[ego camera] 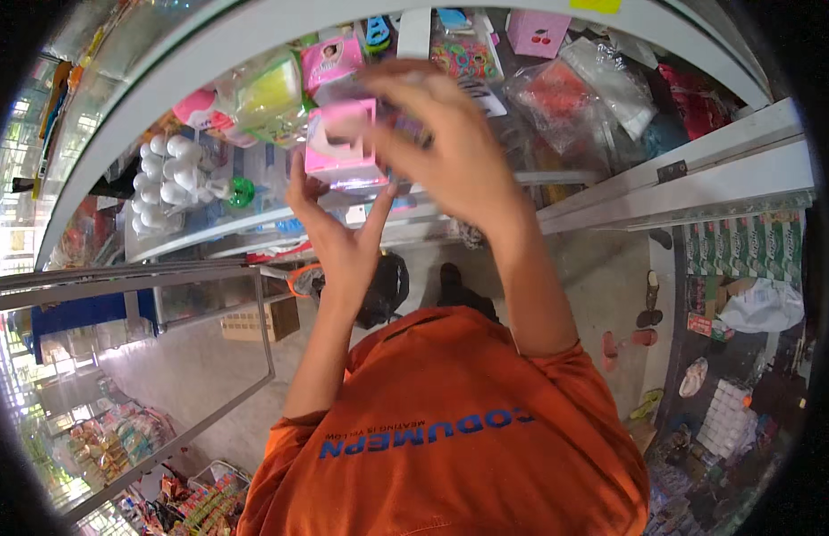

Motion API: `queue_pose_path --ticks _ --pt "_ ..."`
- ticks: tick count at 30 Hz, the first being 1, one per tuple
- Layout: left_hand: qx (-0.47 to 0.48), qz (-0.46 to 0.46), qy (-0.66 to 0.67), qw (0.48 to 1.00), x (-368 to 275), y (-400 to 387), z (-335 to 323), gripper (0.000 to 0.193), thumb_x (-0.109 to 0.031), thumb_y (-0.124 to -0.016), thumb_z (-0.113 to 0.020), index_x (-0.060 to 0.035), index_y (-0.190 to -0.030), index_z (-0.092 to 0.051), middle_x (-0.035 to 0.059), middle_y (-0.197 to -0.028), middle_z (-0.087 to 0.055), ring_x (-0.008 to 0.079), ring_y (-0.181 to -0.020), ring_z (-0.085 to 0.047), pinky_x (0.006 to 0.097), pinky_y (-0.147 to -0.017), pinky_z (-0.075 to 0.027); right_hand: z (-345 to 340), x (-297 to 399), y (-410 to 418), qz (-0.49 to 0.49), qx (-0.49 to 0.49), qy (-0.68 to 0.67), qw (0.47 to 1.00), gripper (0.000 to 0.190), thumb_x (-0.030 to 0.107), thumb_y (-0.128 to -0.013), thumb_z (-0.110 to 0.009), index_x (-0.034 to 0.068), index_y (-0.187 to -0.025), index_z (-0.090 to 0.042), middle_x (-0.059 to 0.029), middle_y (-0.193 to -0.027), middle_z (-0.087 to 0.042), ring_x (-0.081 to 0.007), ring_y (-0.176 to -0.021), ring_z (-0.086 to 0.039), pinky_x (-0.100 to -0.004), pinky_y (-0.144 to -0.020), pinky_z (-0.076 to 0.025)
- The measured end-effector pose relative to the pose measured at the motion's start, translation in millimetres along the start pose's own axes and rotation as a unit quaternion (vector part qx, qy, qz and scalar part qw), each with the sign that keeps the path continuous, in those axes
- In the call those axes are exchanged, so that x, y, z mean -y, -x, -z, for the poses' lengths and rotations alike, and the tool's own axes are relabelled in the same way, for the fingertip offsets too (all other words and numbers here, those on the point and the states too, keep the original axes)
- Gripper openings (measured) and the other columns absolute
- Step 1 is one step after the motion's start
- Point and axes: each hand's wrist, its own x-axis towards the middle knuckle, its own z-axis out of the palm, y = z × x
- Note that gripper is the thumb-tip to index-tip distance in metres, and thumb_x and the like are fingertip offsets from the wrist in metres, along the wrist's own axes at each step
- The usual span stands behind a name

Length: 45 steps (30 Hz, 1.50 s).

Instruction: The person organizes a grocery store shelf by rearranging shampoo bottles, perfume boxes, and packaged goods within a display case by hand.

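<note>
A pink and white cardboard box is at the near edge of a glass display case's shelf. My left hand has its thumb and fingers at the near side and bottom of this box, on both sides of its lower end. My right hand is blurred, with its fingers spread beside and over the box's right part; whether they touch it cannot be told. Behind the box lies a pink packet with a picture, and to its left a yellow-green plastic-wrapped pack.
White balls in a clear pack and a green ball lie at the left of the shelf. A pink box with cherries and clear plastic bags lie at the right. The case's white frame and an open glass door flank me.
</note>
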Motion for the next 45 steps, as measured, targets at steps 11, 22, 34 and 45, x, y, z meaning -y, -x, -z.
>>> queue_pose_path --ticks 11,22,34,45 --pt "-0.021 -0.114 -0.028 0.993 11 2 -15 0.109 -0.018 -0.078 -0.087 0.0032 -0.153 -0.011 0.0279 -0.143 -0.032 0.0382 -0.128 -0.042 0.0439 -0.101 -0.044 -12 -70 -62 -0.060 0.159 -0.108 0.980 0.047 0.020 -0.083 -0.078 0.012 -0.128 -0.067 -0.0090 -0.090 -0.073 -0.0165 -0.066 -0.068 -0.0313 -0.065 -0.056" --pt "0.044 -0.096 0.161 0.981 -28 2 31 0.105 -0.035 -0.082 -0.079 0.0013 -0.156 -0.015 0.0260 -0.152 -0.028 0.0378 -0.137 -0.036 0.0468 -0.113 -0.030 57 28 31 -0.201 -0.030 -0.124 0.971 0.048 0.024 -0.079 -0.083 0.008 -0.123 -0.069 -0.0069 -0.101 -0.069 -0.0131 -0.081 -0.065 -0.0290 -0.072 -0.052" --pt "0.108 0.113 0.423 0.892 -77 26 42 0.083 -0.044 -0.101 -0.054 0.0003 -0.159 -0.014 0.0153 -0.154 -0.034 0.0240 -0.135 -0.042 0.0381 -0.112 -0.035 10 98 62 -0.003 -0.086 -0.012 0.996 0.039 0.018 -0.102 -0.046 0.002 -0.135 -0.059 -0.0163 -0.123 -0.054 -0.0295 -0.108 -0.050 -0.0400 -0.101 -0.037" --pt "0.090 0.182 0.470 0.859 -70 31 66 0.079 -0.052 -0.104 -0.044 -0.0076 -0.161 -0.011 0.0118 -0.155 -0.034 0.0242 -0.138 -0.041 0.0403 -0.115 -0.034 -15 106 74 0.033 -0.045 -0.116 0.992 0.045 0.013 -0.105 -0.040 -0.004 -0.146 -0.046 -0.0214 -0.151 -0.048 -0.0361 -0.145 -0.040 -0.0512 -0.120 -0.022"
